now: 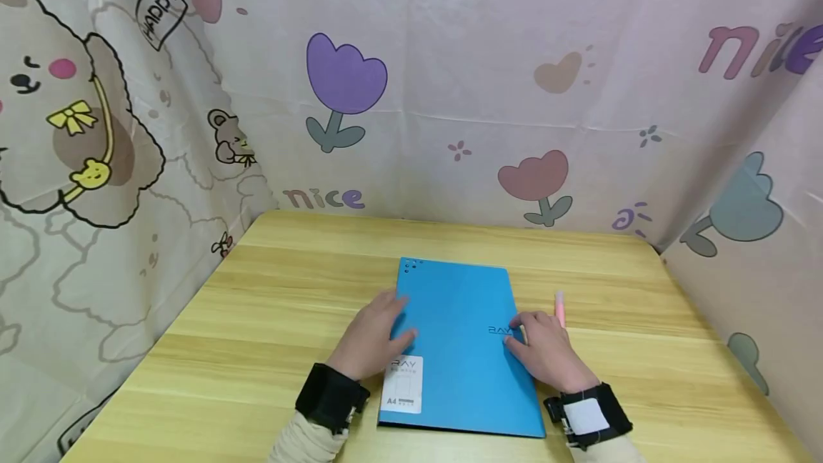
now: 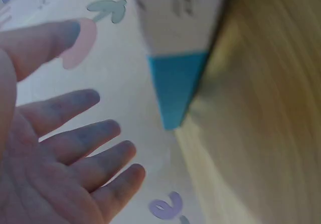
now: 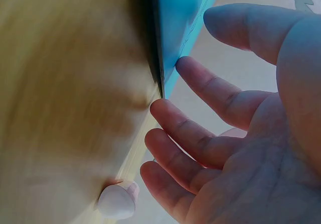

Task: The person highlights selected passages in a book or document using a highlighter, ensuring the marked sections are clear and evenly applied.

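Observation:
A blue A4 folder lies flat on the wooden table, with "RAY" printed near its right edge and a white label at its lower left corner. My left hand is at the folder's left edge, thumb and fingers spread over the border. In the left wrist view its fingers are straight and grip nothing. On the opposite side, my right hand has its fingertips right at the edge. The right wrist view shows those fingers loosely bent, the index fingertip against the blue cover.
A pink pen-like stick with a pale end lies just beyond my right hand. The wooden table reaches back to a printed curtain, which also hangs along both sides. Black bands wrap both wrists.

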`<state>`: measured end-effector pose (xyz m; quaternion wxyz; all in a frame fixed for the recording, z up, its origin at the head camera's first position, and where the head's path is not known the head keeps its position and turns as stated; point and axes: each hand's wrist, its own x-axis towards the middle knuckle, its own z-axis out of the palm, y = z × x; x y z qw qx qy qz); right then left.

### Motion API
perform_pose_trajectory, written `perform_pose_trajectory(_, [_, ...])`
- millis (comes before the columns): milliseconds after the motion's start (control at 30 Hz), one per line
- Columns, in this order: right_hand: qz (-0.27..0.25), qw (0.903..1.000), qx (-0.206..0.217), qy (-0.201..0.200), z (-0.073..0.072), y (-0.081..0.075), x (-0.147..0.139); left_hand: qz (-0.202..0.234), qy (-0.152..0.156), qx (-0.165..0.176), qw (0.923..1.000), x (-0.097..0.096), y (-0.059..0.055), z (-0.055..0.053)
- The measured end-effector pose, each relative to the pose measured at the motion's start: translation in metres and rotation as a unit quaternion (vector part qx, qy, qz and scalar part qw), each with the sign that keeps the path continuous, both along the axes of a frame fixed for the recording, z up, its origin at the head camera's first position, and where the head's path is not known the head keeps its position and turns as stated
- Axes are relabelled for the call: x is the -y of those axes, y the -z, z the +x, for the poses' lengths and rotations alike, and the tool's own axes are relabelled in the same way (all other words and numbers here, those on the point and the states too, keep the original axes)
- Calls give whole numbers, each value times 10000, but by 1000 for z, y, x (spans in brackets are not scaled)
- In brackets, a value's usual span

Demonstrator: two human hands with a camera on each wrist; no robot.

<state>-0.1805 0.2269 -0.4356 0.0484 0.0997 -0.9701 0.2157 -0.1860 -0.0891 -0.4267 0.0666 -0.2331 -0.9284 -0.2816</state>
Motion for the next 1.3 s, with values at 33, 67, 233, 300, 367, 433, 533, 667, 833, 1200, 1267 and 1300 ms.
perform_pose_trajectory(33, [6, 10000, 0, -10, 0, 0, 0, -124, 121, 17, 9998, -3, -2, 4])
perform_pose_trajectory(67, [11, 10000, 3, -14, 0, -1, 0, -312, 257, 76, 9992, -6, -5, 8])
perform_pose_trajectory(233, [-36, 10000, -10, -12, -1, -1, -1, -1334, 1012, 892, 9818, -25, -15, 39])
perform_pose_trajectory(300, [-69, 10000, -24, -15, -1, 0, -2, -1730, 1132, 1053, 9727, -30, -15, 52])
perform_pose_trajectory(367, [-106, 9999, -22, -21, 0, 0, -3, -2047, 1129, 1008, 9671, -34, -14, 61])
perform_pose_trajectory(433, [-135, 9999, -16, -27, 0, 1, -3, -2281, 1102, 698, 9649, -36, -12, 67])
perform_pose_trajectory(533, [-182, 9998, 6, -28, 0, 1, -4, -2327, 1073, 227, 9664, -37, -7, 71])
perform_pose_trajectory(667, [-194, 9998, 53, -27, -1, 1, -6, -2151, 1052, -222, 9707, -35, 0, 71])
perform_pose_trajectory(833, [-241, 9997, -20, -66, -4, 2, -10, -1905, 899, -496, 9763, -33, -1, 72])
perform_pose_trajectory(1200, [-1370, 9860, -278, 912, -10, -7, -22, -1259, 1129, -754, 9827, -9, 4, 82])
perform_pose_trajectory(1267, [-1573, 9792, -452, 1199, -9, -7, -24, -1096, 1141, -702, 9849, -7, 5, 84])
perform_pose_trajectory(1300, [-1678, 9756, -507, 1323, -8, -7, -25, -979, 1122, -665, 9866, -6, 5, 85])
